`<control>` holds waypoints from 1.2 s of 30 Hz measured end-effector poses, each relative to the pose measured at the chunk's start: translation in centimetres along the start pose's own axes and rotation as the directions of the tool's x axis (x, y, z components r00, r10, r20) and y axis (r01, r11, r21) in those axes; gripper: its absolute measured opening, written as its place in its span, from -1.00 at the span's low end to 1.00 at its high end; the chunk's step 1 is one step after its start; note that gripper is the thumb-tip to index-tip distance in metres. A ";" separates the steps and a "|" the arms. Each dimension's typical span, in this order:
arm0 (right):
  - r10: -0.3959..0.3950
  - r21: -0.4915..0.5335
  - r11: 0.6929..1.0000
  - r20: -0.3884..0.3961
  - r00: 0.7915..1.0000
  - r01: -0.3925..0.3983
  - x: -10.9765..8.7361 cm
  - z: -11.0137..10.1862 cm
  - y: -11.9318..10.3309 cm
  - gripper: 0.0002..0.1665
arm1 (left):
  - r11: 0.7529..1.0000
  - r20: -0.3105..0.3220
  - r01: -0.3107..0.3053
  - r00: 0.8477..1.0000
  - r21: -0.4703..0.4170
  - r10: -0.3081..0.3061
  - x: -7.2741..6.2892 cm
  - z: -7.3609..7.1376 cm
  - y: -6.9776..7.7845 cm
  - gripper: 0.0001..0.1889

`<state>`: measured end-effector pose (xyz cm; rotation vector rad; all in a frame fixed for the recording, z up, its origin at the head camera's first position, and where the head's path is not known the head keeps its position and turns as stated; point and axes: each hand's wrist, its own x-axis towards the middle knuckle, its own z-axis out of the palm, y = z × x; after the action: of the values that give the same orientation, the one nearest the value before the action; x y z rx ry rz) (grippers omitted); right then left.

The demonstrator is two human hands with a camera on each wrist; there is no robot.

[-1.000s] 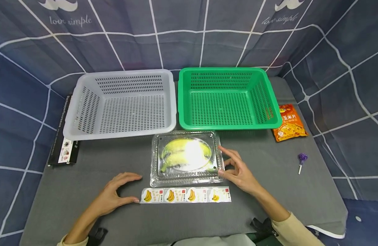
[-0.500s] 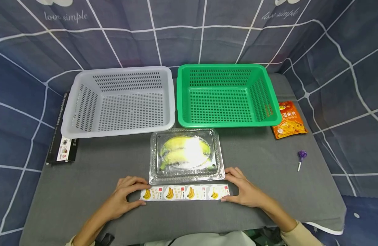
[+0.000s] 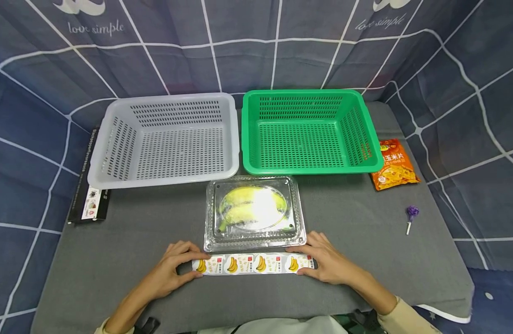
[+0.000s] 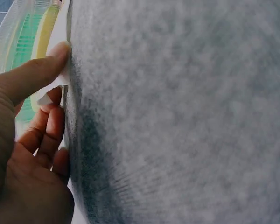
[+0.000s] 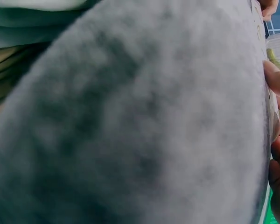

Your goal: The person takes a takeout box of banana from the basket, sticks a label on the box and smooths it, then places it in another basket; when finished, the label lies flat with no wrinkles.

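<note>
A strip of white stickers point(image 3: 252, 264) printed with bananas lies along the front of a clear plastic clamshell box point(image 3: 256, 239). Greenish-yellow bananas point(image 3: 239, 214) show through its lid. My left hand point(image 3: 169, 271) holds the strip's left end, forefinger at the far edge and thumb at the near one. In the left wrist view, the thumb point(image 4: 39, 70) overlaps the white strip point(image 4: 59, 79). At the other end, my right hand point(image 3: 332, 260) grips the strip between thumb and forefinger, close to the box's near right corner.
Behind the box stand a light grey basket point(image 3: 164, 182) and a green basket point(image 3: 314, 170), side by side. A black box point(image 3: 78, 204) lies left of the grey one. An orange snack bag point(image 3: 395, 167) and a purple lollipop point(image 3: 412, 212) lie at right.
My right hand has come from the clamshell box's right side down to the strip's right end. My left hand has shifted right onto the strip's left end.
</note>
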<state>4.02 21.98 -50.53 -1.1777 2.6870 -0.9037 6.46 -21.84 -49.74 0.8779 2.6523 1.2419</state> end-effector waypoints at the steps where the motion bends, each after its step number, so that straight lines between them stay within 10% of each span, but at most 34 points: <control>1: 0.001 0.001 1.000 0.003 1.000 -0.001 0.0 0.0 0.0 -0.31 | 1.000 0.004 0.003 1.000 -0.027 -0.003 0.0 0.0 0.0 -0.48; 15: -0.049 -0.020 0.999 -0.018 0.999 0.048 0.0 0.1 -0.1 -0.28 | 0.938 0.014 0.048 0.999 -0.342 -0.046 0.5 -0.4 0.1 -0.55; 36: -0.036 -0.071 0.997 -0.165 0.986 0.025 0.2 0.4 0.7 -0.48 | 0.929 0.095 0.149 0.988 -0.339 -0.124 0.7 -0.7 -0.1 -0.54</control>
<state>3.56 22.03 -51.22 -1.2107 2.8594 -0.9621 5.60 -21.99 -49.17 0.6565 2.2912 1.5421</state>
